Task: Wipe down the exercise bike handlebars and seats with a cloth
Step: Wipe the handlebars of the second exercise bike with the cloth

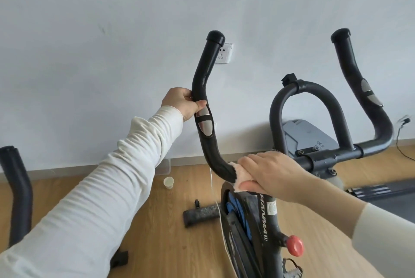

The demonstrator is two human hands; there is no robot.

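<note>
The exercise bike's black left handlebar (pixel 205 68) rises in front of me, with a silver pulse sensor (pixel 204 123) set in it. My left hand (pixel 183 102) grips this bar just above the sensor. Lower down, my right hand (pixel 272 173) holds a pale pink cloth (pixel 239 180) wrapped round the bar's lower bend. The right handlebar (pixel 359 89) stands untouched at the right, with a black loop bar (pixel 307 102) in the middle. No seat is in view.
A second black handlebar (pixel 16 192) stands at the far left. On the wood floor lie a paper cup (pixel 168 182), the bike's front foot (pixel 201 214) and a dark mat (pixel 381 190). A red knob (pixel 294 245) sticks out of the frame. A wall socket (pixel 225 54) is behind.
</note>
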